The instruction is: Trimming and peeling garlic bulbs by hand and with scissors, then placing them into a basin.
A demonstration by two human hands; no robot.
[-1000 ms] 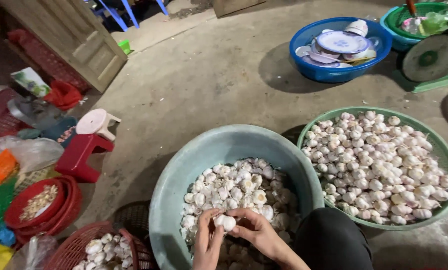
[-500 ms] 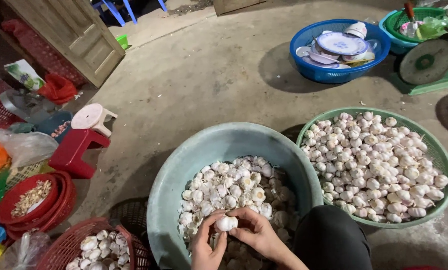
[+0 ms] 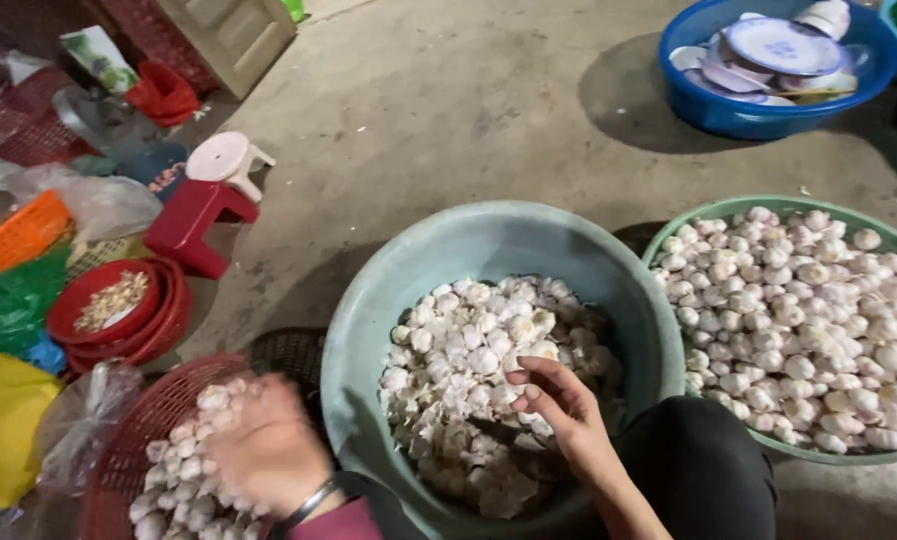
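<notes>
Grey-green plastic forms the tub (image 3: 489,250) in the head view, heaped with white garlic (image 3: 469,350). Over that heap the right hand (image 3: 559,400) hovers, fingers (image 3: 529,378) loosely curled and half spread, touching the bulbs without clasping any. Blurred, the left hand (image 3: 264,450) lies on garlic in a red basket (image 3: 129,450) beside the tub; its grip cannot be made out. A green basin (image 3: 729,210) of garlic touches the tub's right side.

I see white garlic bulbs (image 3: 474,360) heaped in the grey-green basin (image 3: 489,235), more filling the red basket (image 3: 134,440) at its left rim.
</notes>
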